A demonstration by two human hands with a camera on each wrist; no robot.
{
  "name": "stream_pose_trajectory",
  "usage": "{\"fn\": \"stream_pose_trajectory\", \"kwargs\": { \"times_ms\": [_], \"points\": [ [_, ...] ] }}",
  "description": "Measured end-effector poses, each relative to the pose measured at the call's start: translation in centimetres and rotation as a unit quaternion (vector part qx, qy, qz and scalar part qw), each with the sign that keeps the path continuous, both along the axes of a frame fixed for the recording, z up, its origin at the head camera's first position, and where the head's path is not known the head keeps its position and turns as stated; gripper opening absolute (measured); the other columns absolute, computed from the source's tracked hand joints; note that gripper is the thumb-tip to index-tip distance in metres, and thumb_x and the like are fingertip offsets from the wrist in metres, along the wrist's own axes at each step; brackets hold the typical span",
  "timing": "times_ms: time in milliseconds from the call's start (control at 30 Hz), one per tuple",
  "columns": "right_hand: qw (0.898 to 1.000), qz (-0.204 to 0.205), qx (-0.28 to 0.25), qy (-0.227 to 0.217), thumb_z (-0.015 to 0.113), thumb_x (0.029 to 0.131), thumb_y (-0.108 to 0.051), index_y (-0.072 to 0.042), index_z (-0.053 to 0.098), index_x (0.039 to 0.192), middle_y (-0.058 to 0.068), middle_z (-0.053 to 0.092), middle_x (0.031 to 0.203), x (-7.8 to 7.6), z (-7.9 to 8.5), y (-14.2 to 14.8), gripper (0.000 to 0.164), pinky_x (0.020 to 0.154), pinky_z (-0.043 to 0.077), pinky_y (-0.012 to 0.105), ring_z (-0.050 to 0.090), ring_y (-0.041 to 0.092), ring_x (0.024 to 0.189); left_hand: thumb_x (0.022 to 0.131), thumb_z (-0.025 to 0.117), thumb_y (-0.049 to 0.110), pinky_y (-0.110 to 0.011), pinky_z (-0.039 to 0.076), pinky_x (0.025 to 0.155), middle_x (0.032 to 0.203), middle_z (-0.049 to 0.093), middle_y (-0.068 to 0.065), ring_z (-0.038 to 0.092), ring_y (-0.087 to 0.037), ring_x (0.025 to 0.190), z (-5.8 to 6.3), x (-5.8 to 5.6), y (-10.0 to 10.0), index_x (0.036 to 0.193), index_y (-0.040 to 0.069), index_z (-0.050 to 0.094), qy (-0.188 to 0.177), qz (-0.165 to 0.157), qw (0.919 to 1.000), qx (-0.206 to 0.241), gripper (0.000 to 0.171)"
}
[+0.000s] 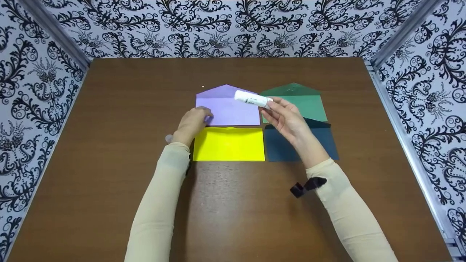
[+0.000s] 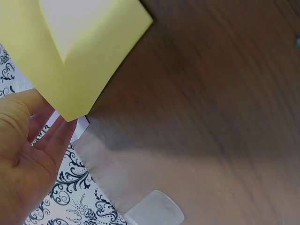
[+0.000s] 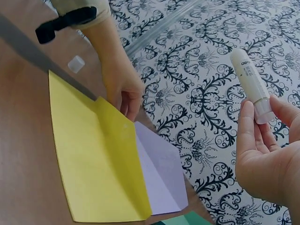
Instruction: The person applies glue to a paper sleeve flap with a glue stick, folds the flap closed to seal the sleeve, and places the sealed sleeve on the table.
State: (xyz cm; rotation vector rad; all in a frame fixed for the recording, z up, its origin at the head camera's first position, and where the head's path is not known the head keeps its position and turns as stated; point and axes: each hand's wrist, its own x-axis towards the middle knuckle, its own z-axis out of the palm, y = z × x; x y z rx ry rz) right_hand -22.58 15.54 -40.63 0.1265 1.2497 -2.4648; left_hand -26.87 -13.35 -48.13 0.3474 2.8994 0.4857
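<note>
Pinching a white cylindrical glue stick with dark lettering (image 1: 252,99), the right hand (image 1: 291,122) closes thumb and fingers on its translucent end, raised above the envelopes, the stick tilted.

Left hand (image 1: 192,123): at the upper-left corner of a bright yellow paper envelope (image 1: 228,145), overlapping a lavender paper envelope with pointed flap (image 1: 229,111); fingers bent, partly hidden behind the yellow flap. Whether they pinch paper cannot be told.

Envelopes, four, in two rows: lavender, far left; green paper envelope (image 1: 311,105), far right; yellow, near left, flap raised; dark blue paper envelope (image 1: 325,140), near right, partly behind the right arm.

Small translucent cap (image 1: 168,138): on the brown wooden table (image 1: 109,145), just beside the left wrist.

Surround: white walls (image 1: 233,29), black scrollwork pattern.
</note>
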Motion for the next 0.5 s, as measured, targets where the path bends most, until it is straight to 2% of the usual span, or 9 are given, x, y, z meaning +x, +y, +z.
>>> {"fn": "stream_pose_trajectory", "kwargs": {
  "times_ms": [100,267,500],
  "points": [
    [0.998,-0.006,0.053,0.014,0.073,0.081,-0.012,-0.001,0.055,0.12,0.018,0.053,0.124,-1.1,0.2,-0.5,0.044,0.088,0.051,0.033,0.065,0.026,0.099,0.088,0.066,0.011,-0.042,0.042,0.104,0.13,0.058,-0.008,0.052,-0.03,0.122,-0.2,-0.1,0.0,0.115,0.014,0.069,0.005,-0.001,1.0,0.0,0.027],
    [0.99,-0.012,0.134,0.032,0.078,0.077,-0.017,-0.002,0.058,0.119,0.017,0.057,0.12,-3.2,0.6,-1.5,0.049,0.092,0.05,0.036,0.064,0.027,0.099,0.088,0.065,0.009,-0.042,0.043,0.103,0.13,0.059,-0.008,0.053,-0.03,0.12,-0.3,-0.2,0.0,0.113,0.013,0.069,0.018,-0.006,0.9998,-0.011,0.026],
    [0.981,-0.019,0.182,0.058,0.074,0.08,-0.01,-0.001,0.061,0.111,0.016,0.063,0.107,-5.7,1.0,-2.9,0.035,0.087,0.053,0.035,0.066,0.024,0.091,0.087,0.066,0.007,-0.042,0.043,0.103,0.128,0.06,-0.007,0.054,-0.029,0.119,-0.3,-0.1,0.1,0.111,0.013,0.07,0.012,0.006,0.9999,0.002,0.025]
  ]
}}
